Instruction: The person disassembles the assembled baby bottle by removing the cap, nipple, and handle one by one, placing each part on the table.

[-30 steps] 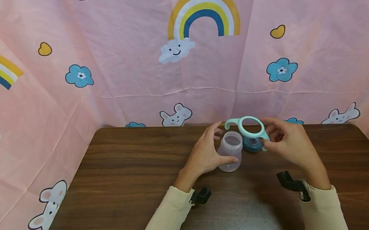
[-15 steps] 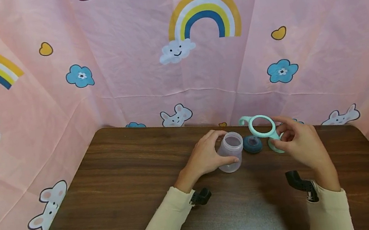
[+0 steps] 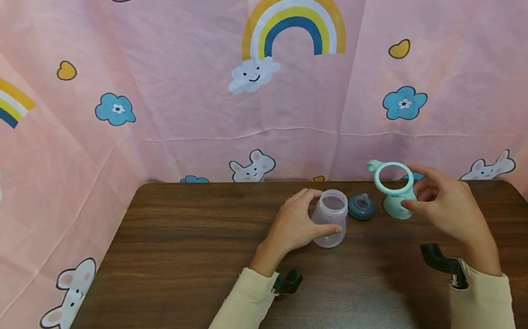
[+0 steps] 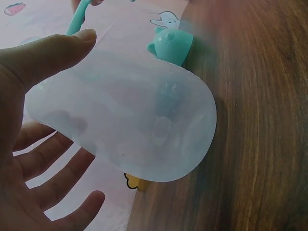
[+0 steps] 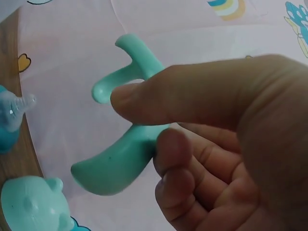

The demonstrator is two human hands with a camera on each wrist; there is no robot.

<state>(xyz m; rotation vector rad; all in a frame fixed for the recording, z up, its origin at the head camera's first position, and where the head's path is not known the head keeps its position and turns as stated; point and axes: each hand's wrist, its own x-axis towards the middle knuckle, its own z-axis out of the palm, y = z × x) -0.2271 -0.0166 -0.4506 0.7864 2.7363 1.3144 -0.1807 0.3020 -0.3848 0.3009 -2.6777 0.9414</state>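
My left hand (image 3: 292, 225) holds a translucent baby bottle (image 3: 328, 222) upright on the table, thumb on one side and fingers on the other. The bottle's mouth is uncovered. To its right sits a blue-teal collar with a clear nipple (image 3: 362, 205), nipple upward. My right hand (image 3: 448, 206) pinches a mint-green bottle handle ring (image 5: 115, 166) between thumb and fingers, raised above the table. Behind and below the ring stands a mint-green bottle cap (image 3: 397, 209) with small ears, also showing in the left wrist view beyond the bottle.
The brown wooden table (image 3: 186, 294) ends at a pink patterned cloth (image 3: 213, 109) along its back and sides. Each wrist carries a black camera mount (image 3: 288, 281) over a cream sleeve.
My right hand has carried the handle ring to the right, off the nipple collar and over the cap. The nipple and cap show more fully now. My left hand and the bottle stay put.
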